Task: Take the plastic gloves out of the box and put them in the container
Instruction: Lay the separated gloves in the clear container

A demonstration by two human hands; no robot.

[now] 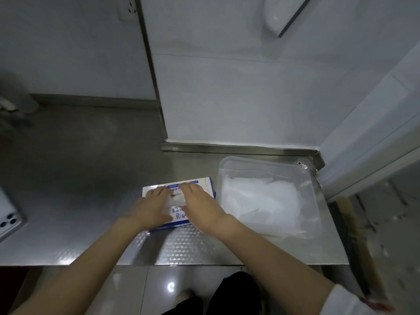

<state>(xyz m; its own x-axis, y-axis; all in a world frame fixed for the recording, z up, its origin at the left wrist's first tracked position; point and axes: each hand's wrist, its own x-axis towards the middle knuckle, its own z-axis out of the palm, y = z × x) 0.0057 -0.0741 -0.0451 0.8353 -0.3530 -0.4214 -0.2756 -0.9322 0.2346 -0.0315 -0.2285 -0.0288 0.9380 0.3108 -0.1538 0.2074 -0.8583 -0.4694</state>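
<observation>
So the glove box, blue and white, is lying flat on the steel bench with its opening facing up. Both hands are on top of the box. The left hand lies flat on the box's left half, fingers straight, pressing down rather than gripping anything. The right hand covers the box's right half, fingers stretched toward its far edge and thumb next to the opening. A tuft of plastic gloves pokes out of the box between the two hands. I honestly can't tell if the right thumb is pinching it or just sitting beside it.

The clear plastic container is just to the right of the box, nearly touching it, with a loose heap of gloves already in it. Way off to the left of the box, a phone lies at the bench's edge, camera side up.
</observation>
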